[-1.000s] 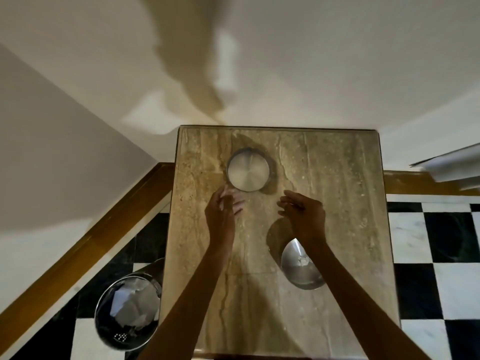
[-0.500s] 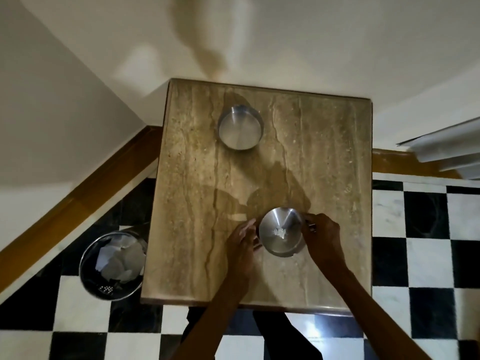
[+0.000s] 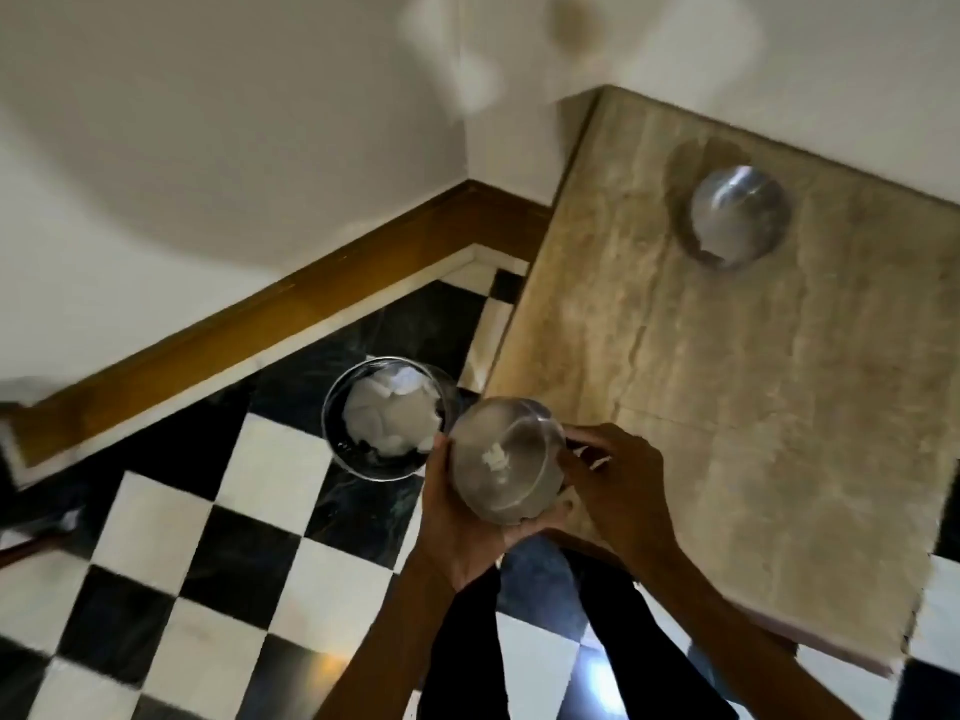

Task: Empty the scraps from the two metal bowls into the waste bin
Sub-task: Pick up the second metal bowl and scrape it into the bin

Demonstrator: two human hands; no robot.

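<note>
A metal bowl [image 3: 506,462] with a small white scrap [image 3: 496,458] in it is held between both hands off the near-left corner of the stone table [image 3: 753,407], the left hand [image 3: 460,522] cupping its underside and the right hand [image 3: 618,491] gripping its right rim. Just beside it on the checkered floor [image 3: 208,563] stands the waste bin [image 3: 387,418], holding crumpled white paper, while the second metal bowl [image 3: 737,223] sits far back on the table
</note>
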